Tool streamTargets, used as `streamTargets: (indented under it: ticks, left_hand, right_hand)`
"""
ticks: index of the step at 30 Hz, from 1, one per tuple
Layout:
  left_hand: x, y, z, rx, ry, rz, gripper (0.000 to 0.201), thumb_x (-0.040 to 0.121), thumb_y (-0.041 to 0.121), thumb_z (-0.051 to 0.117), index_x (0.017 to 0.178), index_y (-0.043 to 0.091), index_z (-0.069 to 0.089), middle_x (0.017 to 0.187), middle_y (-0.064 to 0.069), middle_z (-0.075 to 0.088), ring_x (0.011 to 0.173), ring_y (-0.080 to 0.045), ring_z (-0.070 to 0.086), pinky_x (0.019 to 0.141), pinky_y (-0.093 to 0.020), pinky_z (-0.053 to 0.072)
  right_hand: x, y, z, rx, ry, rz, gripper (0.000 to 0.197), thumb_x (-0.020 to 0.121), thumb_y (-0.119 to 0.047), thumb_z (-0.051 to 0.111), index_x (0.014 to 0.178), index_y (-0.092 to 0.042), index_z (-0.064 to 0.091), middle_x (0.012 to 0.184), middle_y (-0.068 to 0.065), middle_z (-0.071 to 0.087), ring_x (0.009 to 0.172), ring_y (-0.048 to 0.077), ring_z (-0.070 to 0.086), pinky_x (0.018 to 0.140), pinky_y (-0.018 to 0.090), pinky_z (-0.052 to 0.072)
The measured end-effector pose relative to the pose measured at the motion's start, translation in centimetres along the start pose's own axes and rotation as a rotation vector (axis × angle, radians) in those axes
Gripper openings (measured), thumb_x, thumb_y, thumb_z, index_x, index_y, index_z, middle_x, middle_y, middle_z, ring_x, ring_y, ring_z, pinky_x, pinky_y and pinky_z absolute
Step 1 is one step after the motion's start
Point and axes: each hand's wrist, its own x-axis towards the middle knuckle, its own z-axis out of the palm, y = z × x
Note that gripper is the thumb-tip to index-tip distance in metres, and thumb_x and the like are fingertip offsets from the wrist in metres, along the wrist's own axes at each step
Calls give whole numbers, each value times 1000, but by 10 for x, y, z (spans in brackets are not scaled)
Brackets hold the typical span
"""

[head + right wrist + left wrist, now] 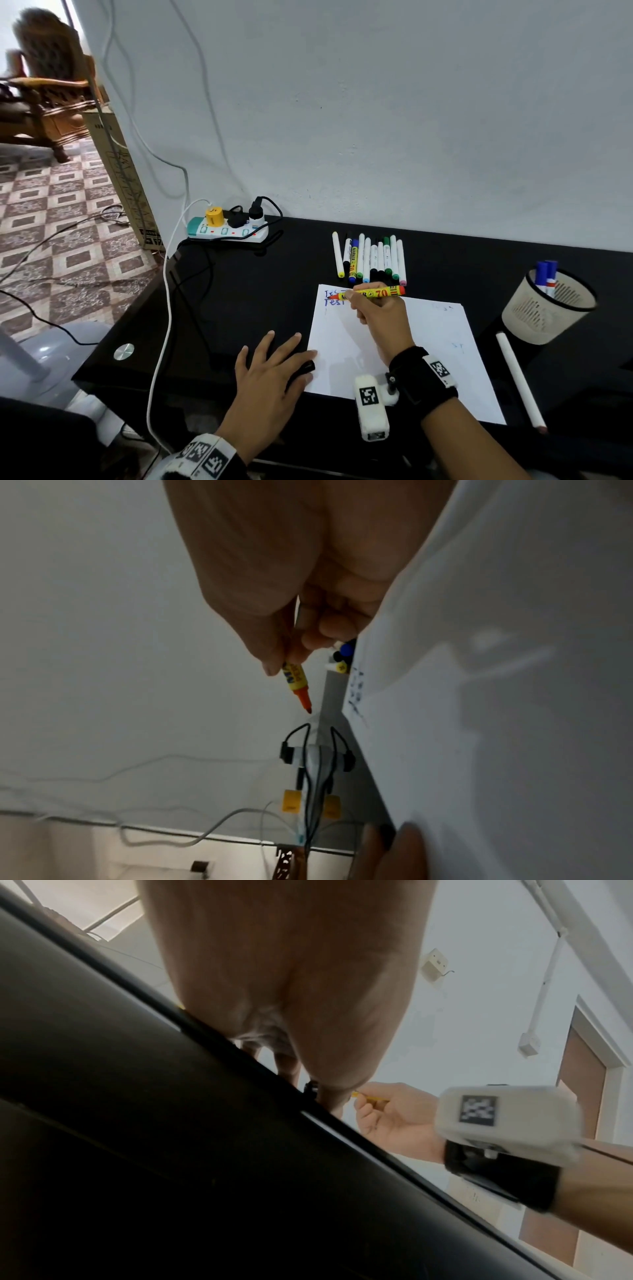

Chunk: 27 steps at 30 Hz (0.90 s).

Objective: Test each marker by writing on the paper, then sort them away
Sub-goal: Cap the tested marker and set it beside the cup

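Observation:
My right hand (349, 296) grips an uncapped yellow marker (376, 293) with a red tip, held low over the upper left corner of the white paper (428, 342). Blue test words are written there. In the right wrist view the marker (296, 680) has its tip a little off the paper (496, 669). My left hand (270, 370) lies flat with straight fingers on the black table (239, 291) at the paper's left edge. A small black object (303, 368) sits by its thumb. A row of several markers (370, 260) lies beyond the paper.
A white mesh cup (548, 305) at the right holds two blue markers (548, 274). A long white stick (520, 380) lies right of the paper. A power strip (227, 231) with plugs and cables sits at the back left, against the wall.

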Motion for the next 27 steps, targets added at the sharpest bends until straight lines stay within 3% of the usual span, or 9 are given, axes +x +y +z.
streamTargets:
  ticks: [3,6,9,11,12,14,18,21,27]
  left_hand:
    - [0,2,-5,-56,-17,-1,59,82,71,13,133,60,41,145,44,12,145,3,-10,118,-45,-10]
    - [-1,9,-17,-133,3,-11,41,95,60,34,134,53,46,149,41,8,148,0,-8,119,-41,-6]
    - [-4,26,-31,-189,106,49,32,100,45,44,130,46,53,147,37,30,146,4,12,121,-38,8]
    - [-6,41,-40,-258,145,116,23,99,42,48,120,44,59,112,33,58,117,5,48,106,-37,36]
    - [-9,49,-44,-278,146,136,20,100,41,48,115,42,60,93,27,61,99,2,54,93,-33,42]
    - [-14,61,-52,-296,118,141,18,100,42,49,113,41,61,79,17,59,84,-5,54,81,-28,39]
    - [-23,76,-63,-304,86,170,15,99,40,49,110,42,60,83,19,64,86,-6,55,81,-24,40]
    - [-27,92,-74,-346,71,230,10,100,35,51,101,37,60,76,10,62,73,-8,54,65,-18,38]
    - [-37,109,-88,-445,-17,271,19,98,39,49,84,31,60,64,-8,50,52,-11,39,51,-22,30]
  right_hand:
    - [-20,-16,-9,69,-55,17,6,94,-13,70,92,-7,72,68,3,66,60,13,53,59,26,46]
    - [-46,-35,-17,73,-116,41,21,98,-15,65,79,-6,67,65,8,62,57,16,49,54,26,42]
    - [-71,-51,-22,22,-170,12,24,97,-17,66,76,-6,66,63,8,60,57,17,50,54,28,43]
    - [-82,-59,-24,16,-183,4,24,97,-17,66,75,-7,67,63,9,60,57,17,51,56,29,44]
    - [-87,-63,-26,15,-182,0,24,97,-17,66,75,-7,67,63,9,60,57,16,52,56,28,45]
    - [-93,-70,-30,13,-177,-8,23,97,-16,65,76,-9,67,63,8,60,56,15,52,56,26,46]
    - [-103,-81,-41,15,-191,-35,20,98,-16,64,79,-8,65,63,7,59,58,15,52,57,28,46]
    - [-110,-86,-48,-9,-227,-79,20,98,-17,64,80,-7,66,63,7,60,59,15,53,58,27,47]
    - [-127,-95,-60,7,-288,-161,20,99,-23,66,85,-9,64,65,4,63,61,16,57,60,30,50]
